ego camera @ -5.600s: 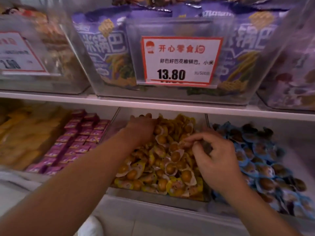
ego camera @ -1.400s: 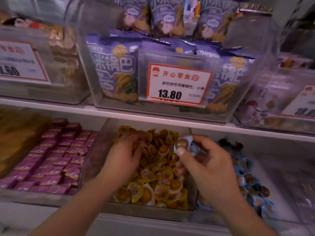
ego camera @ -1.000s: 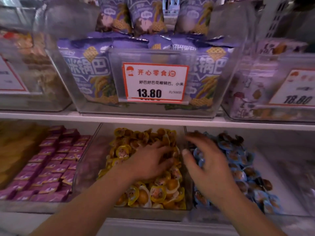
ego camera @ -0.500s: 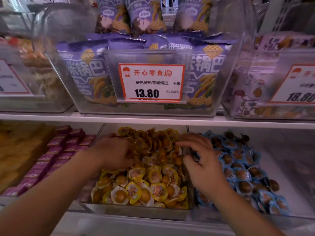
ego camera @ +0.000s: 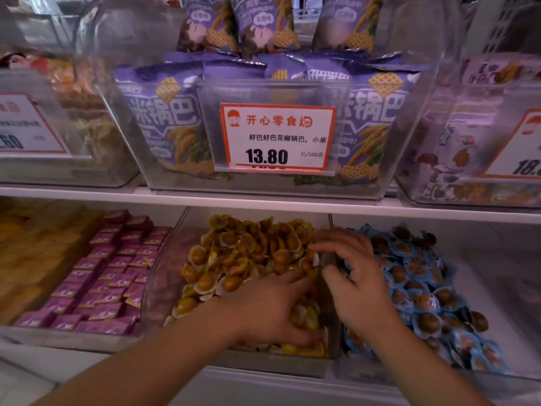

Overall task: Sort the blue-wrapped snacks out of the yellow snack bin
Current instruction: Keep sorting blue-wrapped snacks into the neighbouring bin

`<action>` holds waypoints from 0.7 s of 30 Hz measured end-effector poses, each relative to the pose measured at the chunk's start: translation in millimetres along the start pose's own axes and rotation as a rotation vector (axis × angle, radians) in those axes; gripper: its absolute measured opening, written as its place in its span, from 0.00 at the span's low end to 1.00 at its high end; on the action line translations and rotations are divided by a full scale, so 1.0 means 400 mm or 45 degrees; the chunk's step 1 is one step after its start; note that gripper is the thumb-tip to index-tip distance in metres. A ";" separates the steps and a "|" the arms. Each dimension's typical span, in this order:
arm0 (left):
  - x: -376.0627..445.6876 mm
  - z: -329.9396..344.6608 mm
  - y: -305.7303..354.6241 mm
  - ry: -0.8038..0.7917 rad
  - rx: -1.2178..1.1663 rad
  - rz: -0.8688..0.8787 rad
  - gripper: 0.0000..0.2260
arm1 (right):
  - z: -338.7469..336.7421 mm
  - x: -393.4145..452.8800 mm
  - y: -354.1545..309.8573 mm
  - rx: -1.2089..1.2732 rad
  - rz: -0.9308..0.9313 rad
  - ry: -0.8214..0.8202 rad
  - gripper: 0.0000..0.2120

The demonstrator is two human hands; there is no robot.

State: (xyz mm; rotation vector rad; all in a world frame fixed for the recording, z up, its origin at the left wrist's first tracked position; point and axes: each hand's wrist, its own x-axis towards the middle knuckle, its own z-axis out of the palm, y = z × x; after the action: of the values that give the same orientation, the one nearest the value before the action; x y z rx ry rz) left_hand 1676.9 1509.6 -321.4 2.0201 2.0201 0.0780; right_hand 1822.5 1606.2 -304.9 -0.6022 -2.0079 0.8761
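Observation:
A clear bin (ego camera: pixel 164 276) on the lower shelf is heaped with yellow-wrapped snacks (ego camera: pixel 248 250). Right of it lies a pile of blue-wrapped snacks (ego camera: pixel 415 282). My left hand (ego camera: pixel 263 309) lies palm-down in the front right of the yellow pile, its fingertips buried among the wrappers. My right hand (ego camera: pixel 354 282) hovers over the clear wall between the two piles, fingers spread and curled, with nothing visibly held. No blue wrapper shows among the yellow ones; what lies under my hands is hidden.
Purple-wrapped snacks (ego camera: pixel 114 273) fill the bin to the left. A white shelf edge (ego camera: pixel 263 200) runs just above the lower bins. On it stands a clear bin of purple bags with a 13.80 price tag (ego camera: pixel 276 139), and more bins flank it.
My left hand has moved from the left side of the yellow pile to its front right and dug in. My right hand has stayed over the divider, its fingers opening slightly.

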 end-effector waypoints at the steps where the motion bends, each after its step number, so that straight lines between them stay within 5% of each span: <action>1: 0.004 -0.012 -0.017 0.021 0.124 -0.033 0.35 | -0.001 0.000 0.000 -0.002 -0.001 -0.004 0.15; 6: 0.012 -0.066 -0.127 0.069 0.547 -0.204 0.26 | -0.005 -0.001 -0.004 0.019 0.023 -0.029 0.15; 16: 0.022 -0.083 -0.180 0.205 0.554 -0.267 0.21 | -0.001 0.000 0.000 0.028 0.024 -0.033 0.14; 21: 0.021 -0.075 -0.111 0.415 0.711 0.119 0.14 | 0.000 0.002 -0.003 0.003 0.018 -0.022 0.14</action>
State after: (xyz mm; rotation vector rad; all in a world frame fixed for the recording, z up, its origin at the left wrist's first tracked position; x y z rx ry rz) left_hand 1626.8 1522.0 -304.6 2.5811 2.3373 -0.1691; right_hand 1822.0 1605.9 -303.8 -0.6096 -2.0204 0.8949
